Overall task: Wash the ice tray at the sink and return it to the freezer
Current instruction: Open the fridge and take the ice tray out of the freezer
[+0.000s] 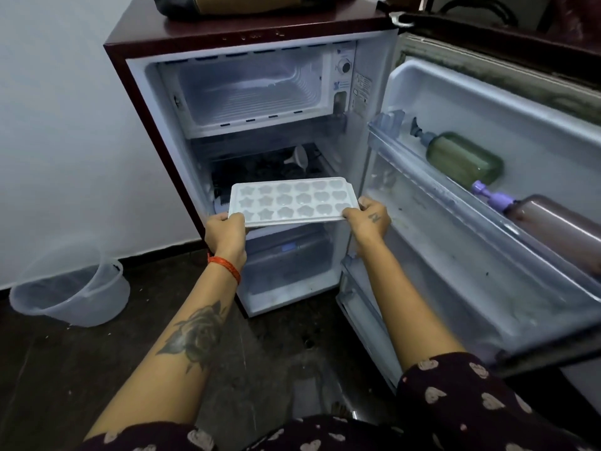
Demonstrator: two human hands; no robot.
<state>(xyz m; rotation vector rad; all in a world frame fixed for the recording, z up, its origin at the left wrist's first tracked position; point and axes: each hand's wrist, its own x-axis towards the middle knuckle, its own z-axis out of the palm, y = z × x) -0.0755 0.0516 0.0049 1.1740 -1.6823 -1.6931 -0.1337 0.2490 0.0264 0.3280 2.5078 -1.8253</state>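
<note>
Head view, item: ice tray point(290, 200) gripped between my left hand point(225, 230) and right hand point(369, 218); tilting toward the freezer compartment point(250, 92) above could spill it.

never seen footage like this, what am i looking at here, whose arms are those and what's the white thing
There is no machine here. One camera is worn on a person's head and looks forward and down, so the two bare arms reaching in from below belong to the wearer. The left hand and right hand each grip one end of a white ice tray with star and heart shaped moulds, holding it roughly level in front of a small open fridge. The freezer compartment at the top stands open. On the door shelf lie a green bottle and a brownish bottle. A clear plastic bucket sits tilted on the floor at the left.
</note>
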